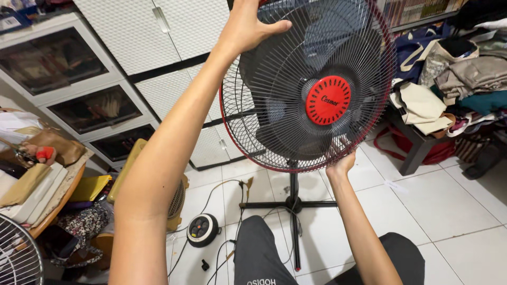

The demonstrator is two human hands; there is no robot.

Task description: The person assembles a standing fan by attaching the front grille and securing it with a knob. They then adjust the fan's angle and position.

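A standing fan fills the middle of the view, with a dark wire grille (296,68) rimmed in red and a round red cap (328,100) at its centre. My left hand (248,26) grips the top left edge of the grille. My right hand (340,161) holds the grille's bottom rim from below, fingers curled into the wires. The fan's black pole and cross-shaped base (293,203) stand on the white tiled floor. My knees in dark shorts (259,253) show at the bottom.
A round black cable reel (203,229) with trailing cords lies on the tiles at the left. A second wire grille (18,256) shows at the bottom left. White drawer cabinets (79,79) stand behind. Piled clothes and bags (459,79) crowd a low bench at right.
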